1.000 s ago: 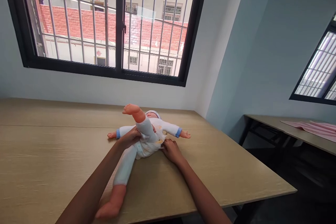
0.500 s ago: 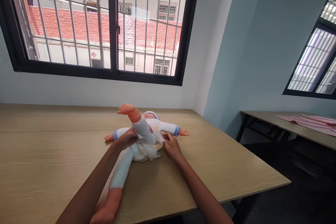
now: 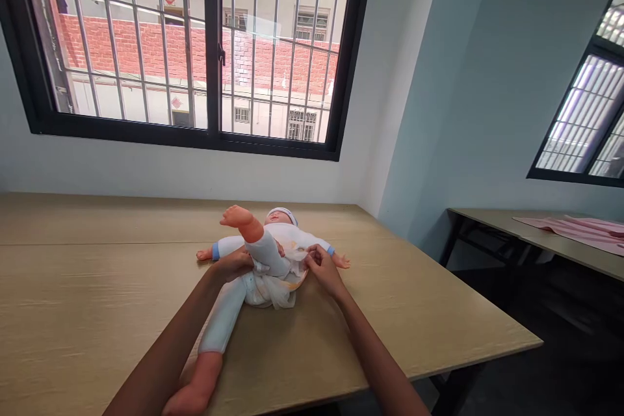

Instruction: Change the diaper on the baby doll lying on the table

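A baby doll (image 3: 286,233) in white clothes with blue cuffs and a cap lies on its back on the table, head toward the window. One of its legs (image 3: 266,250) is bent up with the foot in the air; the other stretches toward me. Around its hips is a loose white diaper (image 3: 268,289) with faint coloured prints. My left hand (image 3: 235,264) is closed at the thigh of the raised leg, its fingertips partly hidden behind it. With thumb and fingers pinched, my right hand (image 3: 322,266) holds the diaper's edge at the doll's hip on the right.
The wooden table (image 3: 414,312) ends in a corner at the right. Behind it are a wall and a barred window (image 3: 214,136). A second table (image 3: 487,218) at the right carries pink cloth (image 3: 580,229).
My right hand has moved slightly up, drawing the diaper's edge up and outward. My left hand stays at the raised leg, which has dipped a little.
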Tool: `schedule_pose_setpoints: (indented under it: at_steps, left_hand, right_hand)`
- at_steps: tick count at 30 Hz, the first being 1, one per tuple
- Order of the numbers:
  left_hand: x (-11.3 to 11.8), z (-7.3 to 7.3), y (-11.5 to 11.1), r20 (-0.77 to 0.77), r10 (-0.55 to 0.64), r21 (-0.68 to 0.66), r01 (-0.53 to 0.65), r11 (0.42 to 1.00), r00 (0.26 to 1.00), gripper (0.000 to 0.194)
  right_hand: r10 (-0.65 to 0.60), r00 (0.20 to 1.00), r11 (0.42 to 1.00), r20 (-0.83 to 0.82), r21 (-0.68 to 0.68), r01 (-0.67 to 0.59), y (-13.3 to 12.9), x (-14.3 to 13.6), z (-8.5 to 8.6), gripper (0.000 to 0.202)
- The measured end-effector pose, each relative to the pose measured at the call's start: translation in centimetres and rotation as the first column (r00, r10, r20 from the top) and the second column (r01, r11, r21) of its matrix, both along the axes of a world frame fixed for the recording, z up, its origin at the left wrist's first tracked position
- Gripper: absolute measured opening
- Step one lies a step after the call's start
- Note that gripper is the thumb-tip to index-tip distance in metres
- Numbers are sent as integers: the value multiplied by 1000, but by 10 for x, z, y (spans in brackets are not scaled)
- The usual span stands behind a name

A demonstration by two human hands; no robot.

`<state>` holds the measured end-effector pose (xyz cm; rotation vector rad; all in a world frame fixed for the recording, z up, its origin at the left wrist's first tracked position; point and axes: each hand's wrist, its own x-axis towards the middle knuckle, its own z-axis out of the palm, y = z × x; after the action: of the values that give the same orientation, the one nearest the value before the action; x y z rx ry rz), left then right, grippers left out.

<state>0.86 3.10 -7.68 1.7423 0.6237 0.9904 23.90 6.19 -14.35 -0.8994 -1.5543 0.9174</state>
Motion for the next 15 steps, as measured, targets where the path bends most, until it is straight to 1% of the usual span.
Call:
schedule_pose_setpoints:
  at_steps: [2,4,6,8,10,11,13,15]
  left_hand:
    - [-2,-4,0,-30,-77,-38,76,996,997,38]
    - [-4,-9,-1,-34,-106,-74,103,992,994,40]
    - [-7,-13,-2,-30,-95,-98,92,991,995,41]
    - [-8,-18,-3,-44,-74,-115,69,991,996,43]
    - [-9,-23,-2,-65,-43,-121,35,992,997,44]
    - [-9,-25,-2,-69,-27,-122,18,992,997,44]
    - [-10,-30,0,-62,-11,-130,3,992,998,44]
    - [-11,-32,0,-58,-25,-136,17,991,998,43]
  right_hand:
    - [-9,998,1000,-56,-7,9,-2,3,4,30]
    - [38,999,999,-14,-19,-38,-10,5,4,31]
    - [79,992,997,95,-27,-77,-26,5,0,30]
    - [108,967,994,231,-27,-105,-50,2,-6,26]
    - [178,911,983,372,-20,-184,-77,-3,-12,17]
    - [192,881,978,433,-6,-210,-90,-5,-14,14]
    - [176,823,969,540,51,-241,-112,-10,-17,14]
    - [154,790,965,593,82,-250,-124,-12,-18,15]
